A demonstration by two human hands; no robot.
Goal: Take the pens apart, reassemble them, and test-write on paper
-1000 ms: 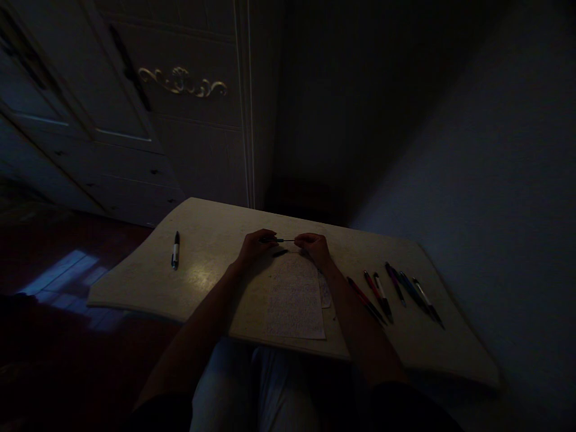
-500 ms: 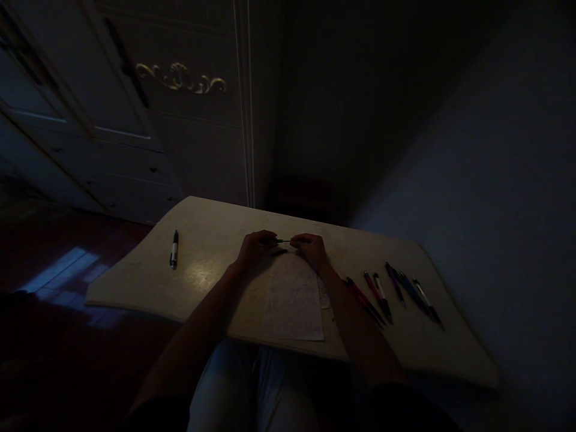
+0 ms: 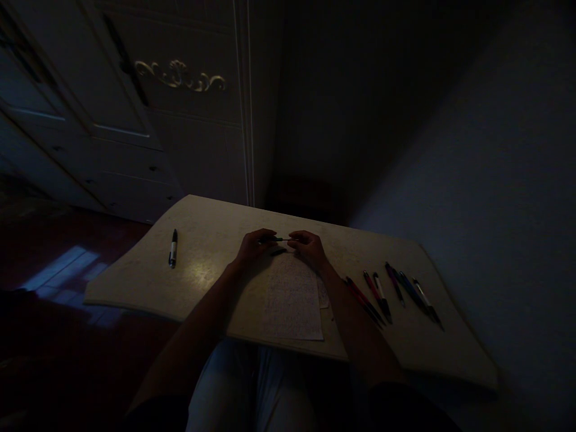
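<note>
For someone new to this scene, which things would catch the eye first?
Probably the pale table, bright amid the darkness. Toward its far edge, the left hand holds a slim object that reaches toward the right hand. At the picture's upper left, ornate scrollwork decorates the cabinet.

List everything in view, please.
Flat table: one, pale, centre
Slim pen part: one, dark, mid-table
Short piece: one, black, just nearer
Marked paper sheets: two, whitish, near middle
Slim pens: seven, white-black, red-black, purple, blue, one left, six right
Panelled wardrobe: one, greyish, upper left
Plain wall: one, bluish, right
Glossy floor: one, reddish, lower left
Trousered legs: two, pale, bottom
Left hand: one, bare, gripping part
Right hand: one, bare, at its tip
</note>
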